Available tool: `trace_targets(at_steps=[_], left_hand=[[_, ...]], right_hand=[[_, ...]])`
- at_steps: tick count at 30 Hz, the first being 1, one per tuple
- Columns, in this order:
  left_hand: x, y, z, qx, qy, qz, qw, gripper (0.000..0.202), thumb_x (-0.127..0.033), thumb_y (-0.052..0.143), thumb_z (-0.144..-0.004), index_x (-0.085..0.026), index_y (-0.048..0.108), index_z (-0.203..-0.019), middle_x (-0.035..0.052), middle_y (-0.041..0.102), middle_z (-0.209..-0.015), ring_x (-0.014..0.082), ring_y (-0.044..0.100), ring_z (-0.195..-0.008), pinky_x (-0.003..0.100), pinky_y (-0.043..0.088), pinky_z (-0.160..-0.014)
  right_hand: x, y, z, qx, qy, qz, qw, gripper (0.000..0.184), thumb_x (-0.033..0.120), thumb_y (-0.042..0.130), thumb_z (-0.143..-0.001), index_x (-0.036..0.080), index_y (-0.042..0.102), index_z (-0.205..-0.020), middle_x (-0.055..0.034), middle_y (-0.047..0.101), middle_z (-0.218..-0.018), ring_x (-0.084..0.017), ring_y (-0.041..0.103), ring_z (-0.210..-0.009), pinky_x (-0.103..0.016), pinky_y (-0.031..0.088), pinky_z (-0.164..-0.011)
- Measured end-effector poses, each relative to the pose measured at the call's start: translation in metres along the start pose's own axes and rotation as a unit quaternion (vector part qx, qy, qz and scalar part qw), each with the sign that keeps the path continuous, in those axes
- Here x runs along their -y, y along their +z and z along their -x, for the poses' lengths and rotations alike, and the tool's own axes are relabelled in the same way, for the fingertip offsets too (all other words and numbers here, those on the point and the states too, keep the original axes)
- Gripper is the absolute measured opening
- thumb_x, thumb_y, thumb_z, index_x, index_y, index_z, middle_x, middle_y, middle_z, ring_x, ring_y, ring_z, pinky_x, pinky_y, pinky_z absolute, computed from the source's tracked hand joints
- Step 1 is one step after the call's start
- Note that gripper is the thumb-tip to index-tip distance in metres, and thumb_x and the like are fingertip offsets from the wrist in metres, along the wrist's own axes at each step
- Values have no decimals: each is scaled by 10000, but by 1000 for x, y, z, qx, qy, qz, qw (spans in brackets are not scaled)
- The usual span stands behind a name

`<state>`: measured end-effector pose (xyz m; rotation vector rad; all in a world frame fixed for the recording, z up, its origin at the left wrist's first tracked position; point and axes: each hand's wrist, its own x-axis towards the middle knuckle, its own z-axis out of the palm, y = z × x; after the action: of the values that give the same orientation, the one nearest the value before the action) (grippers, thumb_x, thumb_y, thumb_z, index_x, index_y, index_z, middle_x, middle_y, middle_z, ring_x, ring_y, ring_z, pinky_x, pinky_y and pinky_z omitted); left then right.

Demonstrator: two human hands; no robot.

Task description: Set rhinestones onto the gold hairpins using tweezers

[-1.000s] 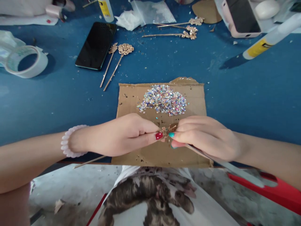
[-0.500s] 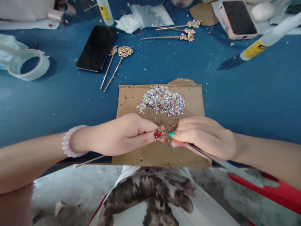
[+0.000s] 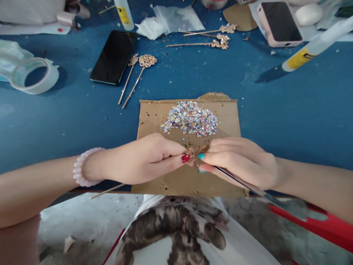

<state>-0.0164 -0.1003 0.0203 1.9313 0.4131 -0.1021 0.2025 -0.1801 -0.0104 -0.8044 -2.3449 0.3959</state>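
My left hand [image 3: 143, 160] pinches a gold hairpin [image 3: 194, 152] by its flower-shaped head; the pin's long stem sticks out behind the hand toward the lower left [image 3: 106, 190]. My right hand [image 3: 242, 160] is closed around a thin metal tool [image 3: 248, 186] that runs back under the palm, and its fingertips touch the flower head. Both hands hover over a brown cardboard sheet [image 3: 228, 121]. A heap of shiny iridescent sequins [image 3: 190, 118] lies on the cardboard just beyond my fingers.
On the blue table [image 3: 289, 110] lie two loose gold hairpins [image 3: 136, 75], more hairpins [image 3: 212, 38] farther back, a black phone [image 3: 114, 56], a pink-cased phone [image 3: 280, 22], a tape roll [image 3: 34, 75], glue bottles [image 3: 311, 51] and plastic bags [image 3: 171, 18]. A red object [image 3: 325, 226] sits at the lower right.
None beyond a slight shift of the camera view; both hands stay together on the hairpin's flower head.
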Motion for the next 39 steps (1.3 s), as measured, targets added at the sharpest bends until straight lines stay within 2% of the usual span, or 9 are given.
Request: trace_targets(at_steps=[8,16,22,26,31,34,37,39], left_hand=[[-2,-2,-1,13,-8,-17,1000,320,-183,364,-956,-176,295,-643,-75,262,-539,44,262,-458,184,212,-434],[-2,1,-1,-2,-14,14,1000,359,-212,370,-969,-176,288,-621,-79,370,-474,34,326,-409,188,225,-424],[-1,1,-1,-1,-6,5,1000,347,-207,370,-968,-173,291,-632,-81,355,-477,30,322,-413,181,222,-426],[-1,1,-2,-3,-5,-3,1000,340,-223,367,-972,-169,307,-641,-80,325,-499,28,316,-430,172,220,-428],[-1,1,-1,-4,-2,1,1000,321,-203,374,-959,-163,346,-642,-78,278,-525,34,278,-449,170,207,-423],[-2,1,-1,-8,-10,26,1000,336,-215,376,-964,-164,339,-634,-79,315,-507,29,299,-438,159,214,-412],[-3,1,0,-16,-21,58,998,347,-226,381,-967,-167,338,-628,-85,356,-474,20,330,-404,142,233,-394],[-4,0,1,-20,-28,73,997,323,-218,386,-963,-157,407,-647,-88,376,-465,18,347,-388,128,249,-384]], right_hand=[[1,-5,-4,31,-9,21,999,81,114,499,-939,152,472,-872,33,465,-630,-98,394,-577,-242,329,-530],[1,-3,-3,52,-18,59,997,221,120,412,-968,161,474,-761,38,393,-601,-102,344,-562,-250,301,-522],[1,-6,-5,49,-37,88,994,204,82,416,-957,168,469,-780,32,399,-591,-116,330,-579,-255,304,-542],[-1,-6,-5,50,-41,58,996,179,103,424,-962,161,467,-797,36,387,-592,-109,328,-572,-249,313,-529],[-5,-4,0,25,-27,-4,999,93,91,468,-943,153,482,-875,27,468,-623,-101,411,-595,-237,360,-545],[-5,-3,0,-2,-13,-43,999,106,72,545,-903,165,495,-890,46,461,-614,-91,415,-597,-227,352,-550],[-3,-6,-3,-15,-4,-59,998,79,80,564,-894,145,520,-904,28,498,-641,-86,417,-590,-229,341,-542],[-2,-9,-4,-24,15,-66,997,55,96,568,-896,138,535,-908,8,538,-668,-83,454,-596,-224,367,-554]])
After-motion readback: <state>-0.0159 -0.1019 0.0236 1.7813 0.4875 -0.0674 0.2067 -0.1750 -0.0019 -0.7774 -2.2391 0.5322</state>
